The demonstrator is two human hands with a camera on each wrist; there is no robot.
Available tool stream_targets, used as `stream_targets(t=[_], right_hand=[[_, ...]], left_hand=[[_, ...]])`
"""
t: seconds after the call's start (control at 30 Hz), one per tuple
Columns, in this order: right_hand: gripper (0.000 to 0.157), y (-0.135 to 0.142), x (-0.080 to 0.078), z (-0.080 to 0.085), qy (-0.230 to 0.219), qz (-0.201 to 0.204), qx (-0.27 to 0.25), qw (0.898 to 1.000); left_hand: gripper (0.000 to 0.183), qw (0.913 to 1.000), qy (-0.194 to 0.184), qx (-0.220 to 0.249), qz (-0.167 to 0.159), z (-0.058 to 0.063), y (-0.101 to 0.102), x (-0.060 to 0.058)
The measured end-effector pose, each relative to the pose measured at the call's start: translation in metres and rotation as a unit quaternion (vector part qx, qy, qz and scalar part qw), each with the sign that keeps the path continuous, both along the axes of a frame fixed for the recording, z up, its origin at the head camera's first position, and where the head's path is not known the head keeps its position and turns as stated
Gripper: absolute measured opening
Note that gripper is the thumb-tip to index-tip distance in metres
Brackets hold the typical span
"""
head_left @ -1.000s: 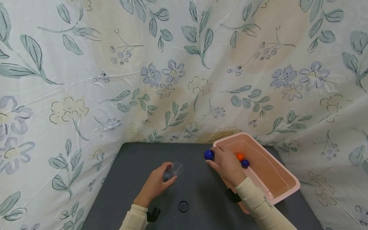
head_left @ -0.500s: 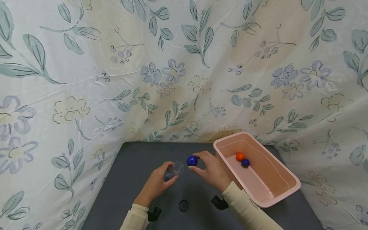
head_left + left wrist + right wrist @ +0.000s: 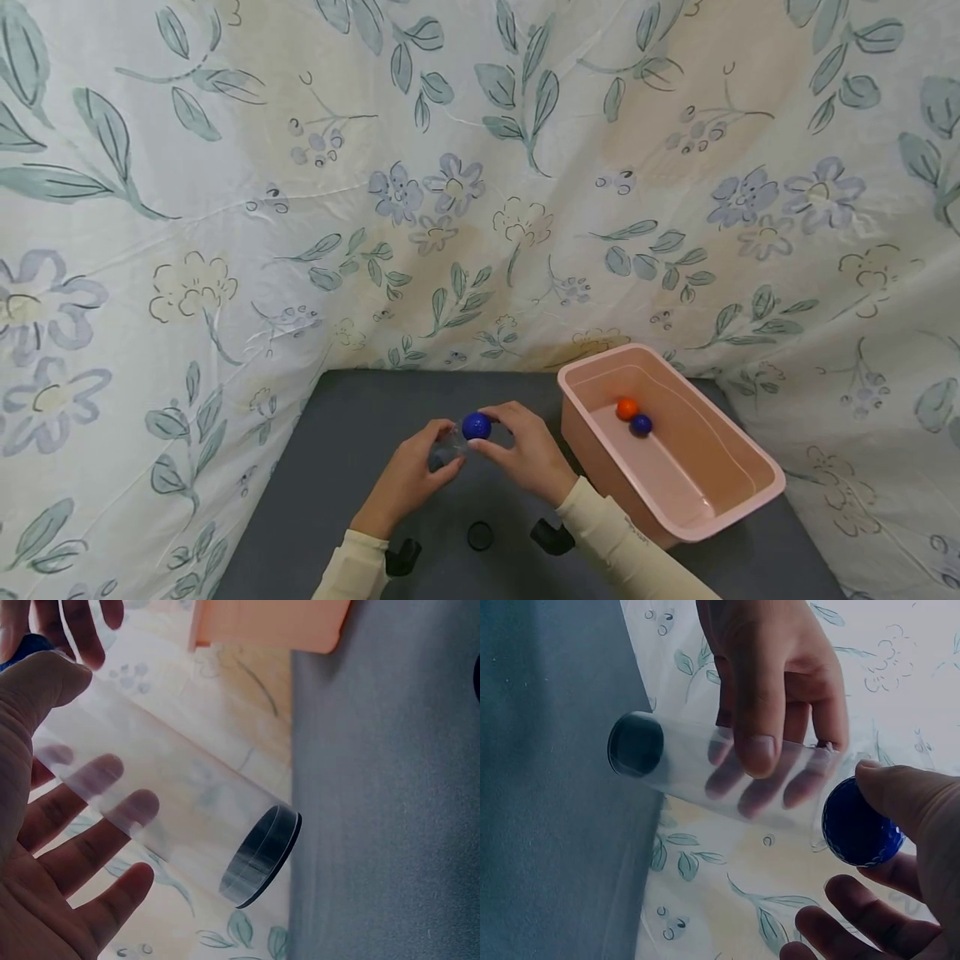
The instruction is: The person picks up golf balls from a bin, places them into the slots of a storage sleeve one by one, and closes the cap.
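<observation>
My left hand grips a clear plastic tube around its upper part, thumb on one side and fingers on the other. A black cap covers the tube's bottom end, and the other end is uncapped. My right hand pinches a dark blue ball between thumb and fingers, right at the tube's uncapped rim. The ball looks about as wide as the tube. In the left wrist view, my left thumb hides most of the ball.
A pink bin stands at the right, with an orange ball and another blue ball inside. A black ring-shaped cap lies on the dark table in front of my hands. Floral cloth hangs behind.
My right hand has carried the blue ball left from the bin's near rim to the tube's uncapped end. My left hand has stayed almost still with the tube.
</observation>
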State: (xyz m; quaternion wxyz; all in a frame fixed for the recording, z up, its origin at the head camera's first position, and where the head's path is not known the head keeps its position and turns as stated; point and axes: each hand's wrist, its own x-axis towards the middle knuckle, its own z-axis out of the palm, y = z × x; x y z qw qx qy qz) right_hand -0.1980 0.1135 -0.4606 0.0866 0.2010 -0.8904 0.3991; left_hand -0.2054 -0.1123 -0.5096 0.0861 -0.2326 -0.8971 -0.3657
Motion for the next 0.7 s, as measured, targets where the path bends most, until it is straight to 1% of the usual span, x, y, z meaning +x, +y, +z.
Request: stream_targets(t=[0.17,0.5,0.6,0.7], right_hand=[[0.047,-0.0025,-0.0018,-0.0033,-0.017,0.017,-0.010,1.000],[0.053,-0.0049,-0.0032,-0.0099,-0.039,0.029,0.012,0.999],[0.056,-0.0048,-0.0039,-0.0102,-0.048,0.035,0.014,0.998],[0.055,-0.0037,-0.0045,-0.0087,-0.051,0.037,0.017,0.998]], left_hand=[[0.049,1.0000,0.007,0.002,0.001,0.0005,0.0005,0.0000],[0.048,0.9998,0.018,0.003,-0.009,0.0025,0.0006,-0.0006],[0.048,0.9998,0.020,0.001,-0.010,0.0026,0.0006,-0.0010],[0.048,0.9996,0.024,0.003,-0.012,0.0020,0.0003,-0.0011]])
